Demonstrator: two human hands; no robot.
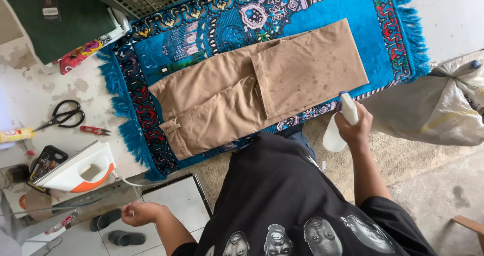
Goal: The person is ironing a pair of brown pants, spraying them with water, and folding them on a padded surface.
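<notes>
We see the folded trousers (252,97) lying across the middle of the fringed rug (353,14), which covers the floor (448,14) ahead of the person. Our right hand (355,127) sits at the rug's near edge, its grip around a spray bottle (339,127) just beside the trousers' lower hem. Right of the rug lies a stuffed sack (433,110). Left of the rug we find scissors (63,115), with small thread snips (95,130) just beside them and a clothes iron (78,169) nearer to us. Our left hand (138,213) hangs below the iron, apart from it, above a pair of sandals (118,231).
</notes>
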